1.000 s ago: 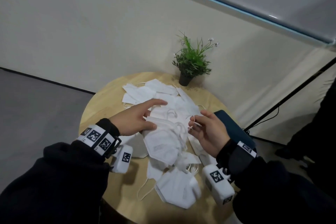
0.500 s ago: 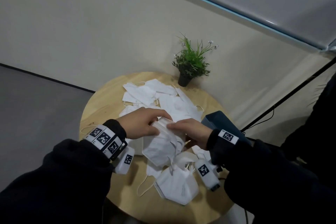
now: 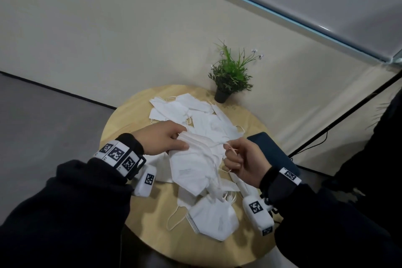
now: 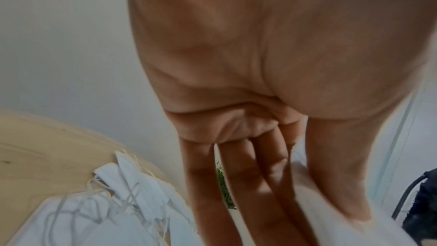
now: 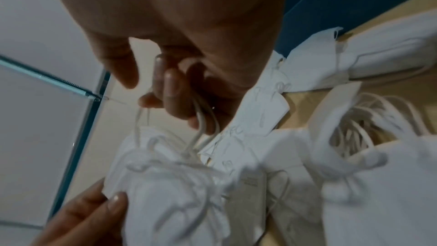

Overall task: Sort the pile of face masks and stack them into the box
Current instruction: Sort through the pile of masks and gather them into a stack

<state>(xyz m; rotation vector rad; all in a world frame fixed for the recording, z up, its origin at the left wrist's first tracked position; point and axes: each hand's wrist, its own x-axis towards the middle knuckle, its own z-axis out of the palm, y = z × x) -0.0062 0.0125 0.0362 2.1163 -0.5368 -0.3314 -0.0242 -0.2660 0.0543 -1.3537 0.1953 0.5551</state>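
A pile of white folded face masks (image 3: pixel 195 115) covers the round wooden table (image 3: pixel 121 119). My left hand (image 3: pixel 161 138) pinches a bundle of stacked masks (image 3: pixel 191 165) by its upper edge, lifted above the pile. My right hand (image 3: pixel 241 159) curls its fingers round the white ear loops (image 5: pixel 203 119) of that bundle, pulling them to the right. A neat stack of masks (image 3: pixel 213 217) lies near the table's front edge. The dark blue box (image 3: pixel 272 150) sits at the table's right edge, partly hidden behind my right hand.
A small potted plant (image 3: pixel 230 76) stands at the table's far edge by the wall. Another person in dark clothes (image 3: pixel 382 137) is at the far right. Grey floor (image 3: pixel 43 115) lies left of the table.
The right hand has drawn away from the bundle to the right and now grips its ear loops. The left hand keeps its hold on the masks' upper edge.
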